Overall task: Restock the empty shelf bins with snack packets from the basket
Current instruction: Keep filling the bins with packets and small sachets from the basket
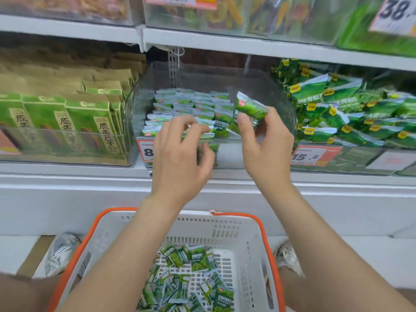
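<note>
right hand (265, 143): pinches packet (251, 110), tilted upright
left hand (180, 158): fingers curled, grip unclear
bin (258, 86): bare right side just beyond packet, right hand nearer

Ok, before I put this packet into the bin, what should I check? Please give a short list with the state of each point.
1. Grip on the packet: ok, the right hand pinches it between thumb and fingers.
2. Room in the bin: ok, the right part is bare beside the rows.
3. Packet at the bin: ok, it is held up at the bin's right side.
4. Left hand free: cannot tell, the curled fingers are blurred at the bin's front.
5. Stock left: ok, spare packets lie in the basket.
</note>
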Tool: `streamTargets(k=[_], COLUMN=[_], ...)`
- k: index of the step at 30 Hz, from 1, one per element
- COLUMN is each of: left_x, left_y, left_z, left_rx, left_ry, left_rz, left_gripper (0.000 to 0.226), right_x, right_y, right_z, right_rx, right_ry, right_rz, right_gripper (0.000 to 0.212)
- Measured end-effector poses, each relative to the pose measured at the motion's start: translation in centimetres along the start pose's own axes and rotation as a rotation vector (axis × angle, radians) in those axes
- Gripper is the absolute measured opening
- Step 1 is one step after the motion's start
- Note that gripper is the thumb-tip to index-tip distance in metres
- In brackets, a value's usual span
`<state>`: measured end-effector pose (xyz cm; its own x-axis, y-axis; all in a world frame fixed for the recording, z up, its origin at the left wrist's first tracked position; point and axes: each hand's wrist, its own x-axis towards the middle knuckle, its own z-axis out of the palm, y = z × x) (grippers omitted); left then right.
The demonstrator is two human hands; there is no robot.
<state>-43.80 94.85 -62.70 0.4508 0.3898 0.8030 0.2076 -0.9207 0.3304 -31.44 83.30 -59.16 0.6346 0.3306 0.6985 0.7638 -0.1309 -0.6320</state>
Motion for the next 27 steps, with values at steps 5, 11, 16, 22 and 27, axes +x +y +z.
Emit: streamTargets(k=[5, 11, 16, 22, 27], left_x=[0.5, 0.5, 0.5, 0.6, 0.6], left_y=[-2.2, -2.3, -2.4, -2.3, -2.1], left_z=[0.6, 1.2, 1.4, 1.6, 1.5], left_rx=[0.291, 0.273, 0.241, 0.238, 0.233], left_ry=[-0.265, -0.204, -0.187, -0.184, -0.188], left_rz=[0.069, 0.055, 0.046, 0.02, 0.014], left_gripper=[0.042, 0.021, 0.019, 0.018, 0.018], right_x=[4.7, 9.2, 10.4, 9.7, 9.4], right_y=[2.9, 4.8, 5.9, 5.1, 4.4], right_z=[1.6, 5.0, 7.1, 7.1, 7.2], right_rx=[-0.224, -0.517, -0.423, -0.691, -0.715], right_ry=[-0.248, -0.615, -0.764, -0.599, -0.78], right_rz=[0.175, 0.447, 0.587, 0.365, 0.323], right_gripper=[0.043, 0.042, 0.057, 0.074, 0.045])
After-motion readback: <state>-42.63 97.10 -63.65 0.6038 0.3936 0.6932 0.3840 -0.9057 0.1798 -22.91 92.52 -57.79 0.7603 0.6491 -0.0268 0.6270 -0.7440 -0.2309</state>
